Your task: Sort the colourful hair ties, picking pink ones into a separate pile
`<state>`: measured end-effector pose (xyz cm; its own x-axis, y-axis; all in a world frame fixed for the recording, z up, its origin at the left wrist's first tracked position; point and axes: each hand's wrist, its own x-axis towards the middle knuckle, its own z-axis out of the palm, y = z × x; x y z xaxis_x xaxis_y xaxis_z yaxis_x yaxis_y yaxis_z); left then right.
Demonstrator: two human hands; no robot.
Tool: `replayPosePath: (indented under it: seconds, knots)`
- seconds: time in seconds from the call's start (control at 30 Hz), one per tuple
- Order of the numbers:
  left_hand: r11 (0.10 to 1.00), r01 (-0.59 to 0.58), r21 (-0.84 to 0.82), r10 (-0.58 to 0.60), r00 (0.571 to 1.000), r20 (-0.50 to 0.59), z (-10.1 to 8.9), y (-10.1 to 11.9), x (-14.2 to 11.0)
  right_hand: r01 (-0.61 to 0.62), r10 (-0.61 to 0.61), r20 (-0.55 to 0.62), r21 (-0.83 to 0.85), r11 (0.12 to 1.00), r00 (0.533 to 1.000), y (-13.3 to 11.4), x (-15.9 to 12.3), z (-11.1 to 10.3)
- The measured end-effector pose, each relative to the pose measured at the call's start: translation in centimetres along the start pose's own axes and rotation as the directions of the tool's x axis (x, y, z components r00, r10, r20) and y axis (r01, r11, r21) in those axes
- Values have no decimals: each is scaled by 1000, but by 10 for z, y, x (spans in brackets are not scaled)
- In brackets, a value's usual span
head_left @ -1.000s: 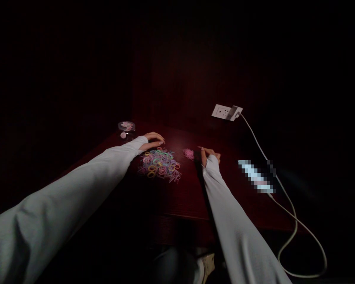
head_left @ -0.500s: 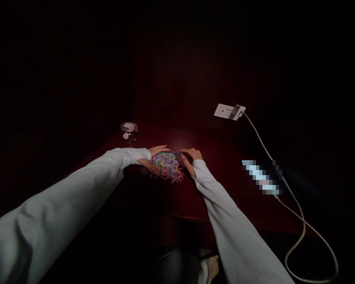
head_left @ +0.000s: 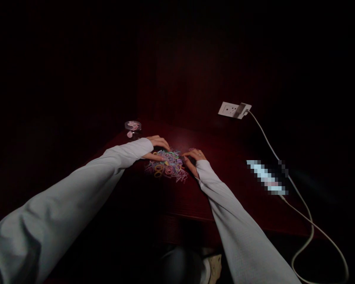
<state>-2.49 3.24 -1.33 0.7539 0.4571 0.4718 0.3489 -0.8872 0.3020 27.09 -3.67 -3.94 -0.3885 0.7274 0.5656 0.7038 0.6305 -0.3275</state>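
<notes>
A loose pile of small coloured rubber bands (head_left: 169, 169) lies on the dark red table, mostly purple and pink with some yellow and green. My left hand (head_left: 156, 146) reaches over the pile's left and far side, its fingers stretched out and the thumb apart, touching the bands. At the right edge of the pile, my right hand (head_left: 194, 157) rests with fingers loosely bent and thumb apart from them. No band shows clearly held in either hand. Both wrists are covered by pale grey sleeves.
A clear round container with pink pieces (head_left: 133, 126) stands at the back left. On the right lies a blurred-out phone (head_left: 266, 177), its white cable (head_left: 301, 197) running to a charger (head_left: 244, 110) in the wall socket (head_left: 228, 110). The table's front edge (head_left: 192, 217) is near me.
My left hand has lifted slightly and its thumb has moved across the pile. The bands have shifted and spread a little. The whole view has moved slightly, too.
</notes>
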Motion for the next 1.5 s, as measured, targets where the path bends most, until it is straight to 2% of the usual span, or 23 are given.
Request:
replayPosePath:
  seconds: [0.13,0.4,0.57,0.67,0.8,0.93,1.17,1.37,1.5]
  knots:
    - [998,17,67,-21,998,57,9,-4,-4,18,-19,25,14,1000,1000,-9,-1,-6]
    - [999,15,35,-20,988,152,1,12,-9,28,-31,84,29,999,996,-16,-1,-7]
    - [997,66,-50,-61,993,100,6,17,-5,22,-24,62,34,999,998,-10,1,0]
    - [987,130,-92,-125,990,61,9,21,-3,25,-28,80,29,999,996,-10,2,-1]
    - [955,253,-155,-250,968,37,8,29,-2,33,-34,75,20,999,997,-10,1,-3]
    - [914,318,-251,-327,945,8,8,32,0,44,-46,70,22,999,996,-10,0,-5]
    - [836,359,-415,-396,918,-4,16,30,3,41,-42,47,10,999,998,-7,1,-2]
    - [834,303,-461,-355,935,-28,19,28,4,19,-20,20,23,1000,1000,-11,2,-1]
    - [850,303,-431,-349,937,-29,19,29,4,-9,8,13,47,999,1000,-18,1,-5]
